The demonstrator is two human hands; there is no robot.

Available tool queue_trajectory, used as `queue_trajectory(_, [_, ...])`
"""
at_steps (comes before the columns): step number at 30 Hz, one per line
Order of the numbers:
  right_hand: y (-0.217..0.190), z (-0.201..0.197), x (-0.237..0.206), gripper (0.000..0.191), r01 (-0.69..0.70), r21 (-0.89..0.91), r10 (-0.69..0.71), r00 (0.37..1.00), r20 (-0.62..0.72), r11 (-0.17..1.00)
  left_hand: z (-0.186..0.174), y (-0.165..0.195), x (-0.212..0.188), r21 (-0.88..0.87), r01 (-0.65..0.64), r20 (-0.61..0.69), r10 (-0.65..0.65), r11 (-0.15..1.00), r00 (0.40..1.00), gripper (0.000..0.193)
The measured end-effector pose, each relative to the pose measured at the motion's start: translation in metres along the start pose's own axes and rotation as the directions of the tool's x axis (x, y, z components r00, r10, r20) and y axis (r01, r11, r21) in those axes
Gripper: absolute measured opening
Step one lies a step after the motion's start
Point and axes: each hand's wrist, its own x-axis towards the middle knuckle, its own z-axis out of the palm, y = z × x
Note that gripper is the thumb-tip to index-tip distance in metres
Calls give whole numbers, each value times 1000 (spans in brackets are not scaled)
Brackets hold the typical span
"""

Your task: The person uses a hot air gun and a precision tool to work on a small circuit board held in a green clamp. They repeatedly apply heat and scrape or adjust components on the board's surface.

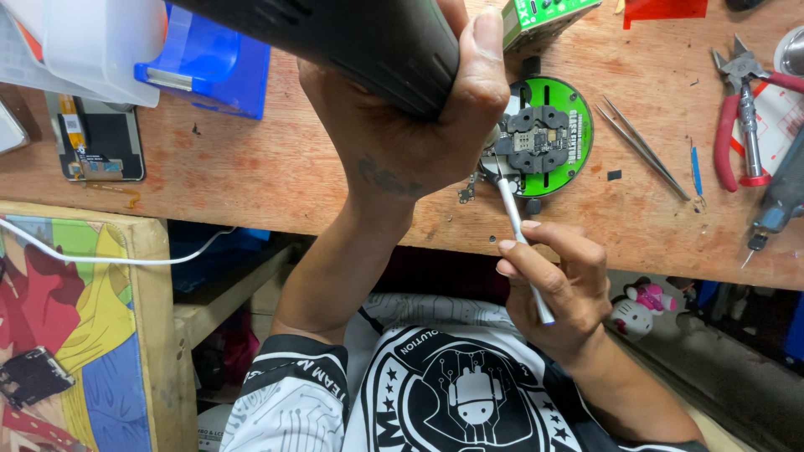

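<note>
My left hand [419, 125] grips a thick black tool handle [352, 42] that slants from the top left down toward a round green holder [578, 109]. A small circuit board [536, 142] is clamped in that holder by black jaws. My right hand [561, 285] pinches a thin silver tool [519, 226] like a pen, with its tip touching the left edge of the board. The black tool's working end is hidden behind my left hand.
Silver tweezers [645, 151] lie right of the holder, then a blue pick [696, 172] and red-handled pliers [741, 117]. A phone screen part [96, 138] and a blue box [213, 71] sit at the left. The wooden bench's front edge [251, 222] runs across.
</note>
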Motion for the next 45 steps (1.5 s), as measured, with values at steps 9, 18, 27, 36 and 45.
queue_trajectory(9, [2, 8, -2, 14, -121, 21, 122, 977, -172, 992, 0, 3, -1, 9, 3, 0, -3, 1000, 1000, 12])
queue_trajectory(18, [10, 9, -6, 15, -134, 134, 158, 968, -193, 982, 2, -2, 0, -24, -22, -7, 21, 999, 1000, 10])
queue_trajectory(27, [11, 11, -9, 16, -102, 119, 126, 970, -209, 988, 1, 0, -1, -9, -7, -7, 7, 1000, 1000, 10])
queue_trajectory(36, [8, 10, -7, 14, -94, 73, 106, 977, -185, 993, 0, 1, 0, -3, 6, -7, -6, 1000, 1000, 11])
queue_trajectory(45, [-4, -1, 2, 16, -62, -8, 61, 997, -53, 998, 4, -1, -3, -42, 46, -36, -48, 998, 998, 13])
